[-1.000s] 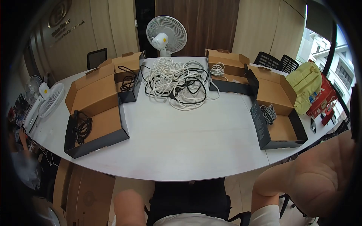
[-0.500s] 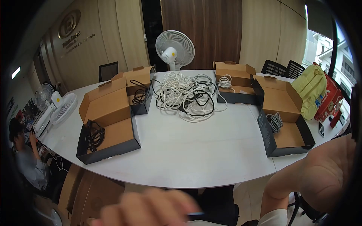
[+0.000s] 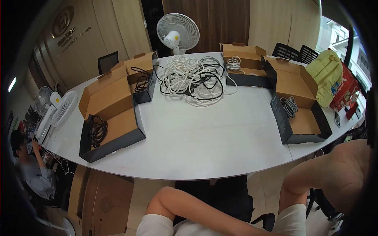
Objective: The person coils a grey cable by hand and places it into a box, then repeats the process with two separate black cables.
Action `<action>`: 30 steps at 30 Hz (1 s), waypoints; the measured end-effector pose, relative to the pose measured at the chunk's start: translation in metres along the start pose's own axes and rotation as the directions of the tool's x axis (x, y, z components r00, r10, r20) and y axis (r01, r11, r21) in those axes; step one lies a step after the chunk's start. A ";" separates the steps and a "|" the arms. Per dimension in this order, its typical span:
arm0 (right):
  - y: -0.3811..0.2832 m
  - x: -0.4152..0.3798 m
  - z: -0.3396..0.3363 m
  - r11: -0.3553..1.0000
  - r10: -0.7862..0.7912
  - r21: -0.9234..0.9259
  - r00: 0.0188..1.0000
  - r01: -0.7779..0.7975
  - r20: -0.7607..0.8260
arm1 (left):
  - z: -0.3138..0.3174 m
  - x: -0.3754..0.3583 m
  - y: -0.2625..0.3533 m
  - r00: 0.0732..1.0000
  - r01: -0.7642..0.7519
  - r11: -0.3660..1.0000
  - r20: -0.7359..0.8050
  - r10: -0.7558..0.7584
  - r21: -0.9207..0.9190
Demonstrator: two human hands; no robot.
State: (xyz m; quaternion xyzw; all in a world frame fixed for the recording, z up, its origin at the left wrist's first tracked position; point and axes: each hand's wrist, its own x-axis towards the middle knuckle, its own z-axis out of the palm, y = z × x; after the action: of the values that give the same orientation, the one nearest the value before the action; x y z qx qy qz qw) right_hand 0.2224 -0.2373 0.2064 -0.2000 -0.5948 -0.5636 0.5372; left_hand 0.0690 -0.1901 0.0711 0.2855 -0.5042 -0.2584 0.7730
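My right hand [image 3: 348, 173] is raised close to the camera at the right edge; the heel and wrist show, but its fingers are cut off. My left forearm [image 3: 204, 208] crosses low in front of my body, and the left hand lies outside the picture. Neither hand is seen touching anything on the white table [image 3: 212, 141]. A tangled heap of white and black cables [image 3: 189, 80] lies at the table's far middle. Open cardboard boxes hold a black cable coil [image 3: 98, 131], another black coil [image 3: 142, 82], a white coil [image 3: 234, 64] and a grey coil [image 3: 289, 107].
A white fan [image 3: 177, 33] stands behind the table, and another fan [image 3: 63, 108] lies on its left end. A yellow bag [image 3: 325, 76], a red bag [image 3: 346, 92] and a phone [image 3: 337, 118] are at the right. One person [image 3: 33, 169] sits at far left, beside a large floor carton [image 3: 106, 204].
The blurred left hand at the bottom has gone out of view, and my left forearm now crosses there. The camera has tilted down. My right hand stays raised at the right edge.
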 end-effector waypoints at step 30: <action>0.032 -0.149 0.131 0.806 0.581 -0.269 0.620 -0.527 0.527 | -0.040 -0.247 0.107 0.497 0.859 -0.400 -0.333 0.801 0.319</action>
State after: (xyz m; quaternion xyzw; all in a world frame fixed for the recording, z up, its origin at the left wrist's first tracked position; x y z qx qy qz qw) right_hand 0.2467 -0.0576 0.1203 -0.5605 -0.6139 -0.3057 0.4642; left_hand 0.0296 0.0618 -0.0227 0.8705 0.0716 0.4550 0.1732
